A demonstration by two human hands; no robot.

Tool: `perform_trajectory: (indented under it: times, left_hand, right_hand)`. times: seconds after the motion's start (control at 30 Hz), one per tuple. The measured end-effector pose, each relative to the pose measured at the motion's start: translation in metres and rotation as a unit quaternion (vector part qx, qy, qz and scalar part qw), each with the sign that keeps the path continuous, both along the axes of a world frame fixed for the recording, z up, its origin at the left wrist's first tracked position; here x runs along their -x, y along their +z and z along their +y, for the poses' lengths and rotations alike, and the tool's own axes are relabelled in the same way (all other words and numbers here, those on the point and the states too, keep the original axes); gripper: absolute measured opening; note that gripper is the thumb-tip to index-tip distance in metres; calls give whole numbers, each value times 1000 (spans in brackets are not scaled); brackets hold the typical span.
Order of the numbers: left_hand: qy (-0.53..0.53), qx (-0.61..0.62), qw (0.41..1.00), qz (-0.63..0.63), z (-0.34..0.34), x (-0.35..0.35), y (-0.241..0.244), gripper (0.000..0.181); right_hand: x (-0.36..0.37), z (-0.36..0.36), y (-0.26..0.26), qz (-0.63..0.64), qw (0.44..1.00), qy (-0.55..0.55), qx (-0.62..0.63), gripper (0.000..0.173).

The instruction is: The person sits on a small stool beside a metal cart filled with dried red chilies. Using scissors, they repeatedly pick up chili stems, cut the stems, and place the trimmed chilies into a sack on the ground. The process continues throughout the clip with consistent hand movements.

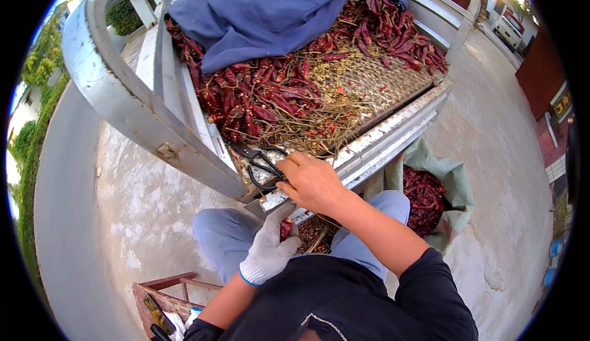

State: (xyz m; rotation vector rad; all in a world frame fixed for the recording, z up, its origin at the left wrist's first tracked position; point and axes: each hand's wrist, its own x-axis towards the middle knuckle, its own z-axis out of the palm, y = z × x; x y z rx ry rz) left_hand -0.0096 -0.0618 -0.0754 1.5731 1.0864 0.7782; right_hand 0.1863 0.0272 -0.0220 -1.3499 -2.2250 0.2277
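My left hand [272,248], in a white knit glove with a blue cuff edge, holds a dried red chili pepper [286,229] just below the truck bed's edge. My bare right hand [313,179] has its thumb and fingers at the ends of the black handles of a pair of scissors [261,161]. The scissors rest on the metal corner of the bed, blades pointing up and left toward the pile. Right behind them lies a heap of dried red chili peppers [258,96]. Loose stems [322,115] are strewn beside the heap, near my right hand.
A blue cloth [272,13] covers part of the heap. A curved metal rail [110,82] rises at left. On the right, a pale green woven sack [458,184] holds chili peppers. Stems and scraps [318,235] lie between my knees. At lower left stands a wooden stool [156,295].
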Motion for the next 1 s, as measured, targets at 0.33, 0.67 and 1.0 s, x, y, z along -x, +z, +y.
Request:
perform_trajectory:
  times: [0.33, 0.67, 1.0]
  left_hand:
    - [95, 149, 974, -144, 2, 27, -1, 38]
    - [101, 192, 955, -204, 18, 15, 30, 22]
    - [25, 167, 959, -227, 18, 21, 1, 32]
  right_hand:
    - [28, 50, 37, -252, 941, 24, 226, 28]
    - [-58, -66, -9, 232, 889, 9, 395, 29]
    - [-62, -113, -18, 111, 946, 82, 293, 88]
